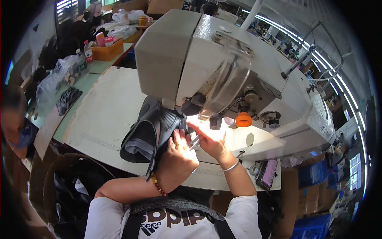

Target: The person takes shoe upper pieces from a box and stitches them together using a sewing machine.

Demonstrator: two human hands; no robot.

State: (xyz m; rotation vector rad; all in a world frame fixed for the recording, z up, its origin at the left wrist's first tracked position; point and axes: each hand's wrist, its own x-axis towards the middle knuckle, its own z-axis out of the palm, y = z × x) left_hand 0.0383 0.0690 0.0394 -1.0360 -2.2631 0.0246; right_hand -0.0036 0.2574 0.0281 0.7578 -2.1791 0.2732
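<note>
Two bare hands work at one industrial sewing machine point(223, 67), cream-coloured, post-bed type by the look of it.

Item 1: dark shoe upper point(153, 127), grey lining showing, lying on the pale work table point(107, 115) with its front tucked under the machine head, beside the lit needle area.

Item 2: left hand point(179, 153), red bead bracelet at the wrist, fingers curled down onto the upper and pressing it; a closed, holding grip on the upper.

Item 3: right hand point(211, 141), silver bangle at the wrist, pinched around small metal snips or tweezers point(195, 141); which of the two cannot be told in the glare.

Risks, as judged:
- fingertips sit just beside the needle zone; a pedal touch could catch them.
- tool tip lies close to the left fingers; a slip could nick skin or the upper.
- clear curved guard point(227, 83) and lamp glare hide the stitch point, so a misaimed cut is possible.
- upper overhangs toward the table edge; released pressure could let it slide.

Surroundings:
- orange knob point(243, 119) and thread tension discs on the machine face.
- small device with pink screen point(267, 174) at the table's right edge.
- orange box point(107, 51) with jars and bottles, far left bench.
- bagged goods point(59, 75) and dark stacked pieces point(67, 100) on the left.
- blue crates point(314, 175) at right.
</note>
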